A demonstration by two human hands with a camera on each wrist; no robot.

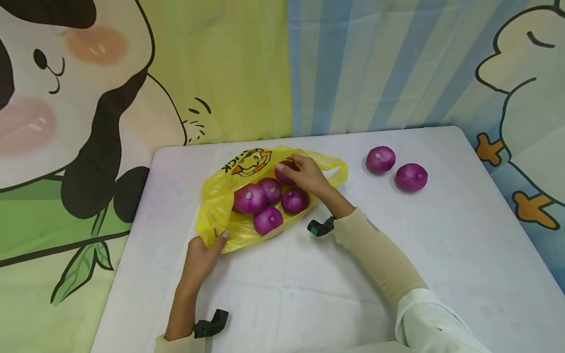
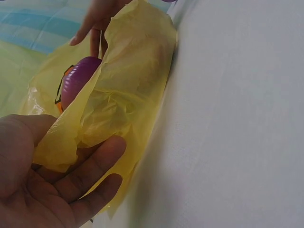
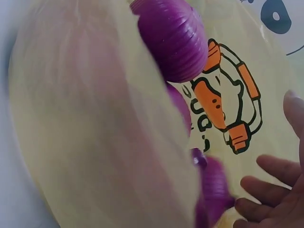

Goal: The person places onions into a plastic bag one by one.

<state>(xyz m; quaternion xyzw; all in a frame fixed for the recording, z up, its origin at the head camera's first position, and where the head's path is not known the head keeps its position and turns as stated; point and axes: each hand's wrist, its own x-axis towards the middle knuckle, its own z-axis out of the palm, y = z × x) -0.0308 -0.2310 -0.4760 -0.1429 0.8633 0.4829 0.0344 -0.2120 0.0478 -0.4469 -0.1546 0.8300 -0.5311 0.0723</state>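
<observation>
A yellow plastic bag (image 1: 220,196) lies on the table with its mouth spread, holding several purple onions (image 1: 268,220). My left hand (image 1: 204,255) pinches the bag's near left edge between thumb and fingers; the left wrist view shows the film (image 2: 61,142) in that grip. Over the bag's far right part is my right hand (image 1: 311,176), beside an onion (image 1: 284,172) inside. In the right wrist view, that hand's fingers (image 3: 266,190) are spread and loosely extended, close to a blurred onion (image 3: 213,190). Whether they touch it I cannot tell.
Two more purple onions, one (image 1: 380,160) and another (image 1: 411,177), sit on the white table (image 1: 353,294) right of the bag. A cartoon-printed cloth (image 1: 238,73) hangs behind the table. Each wrist wears a black device, such as the one (image 1: 321,227) on the right.
</observation>
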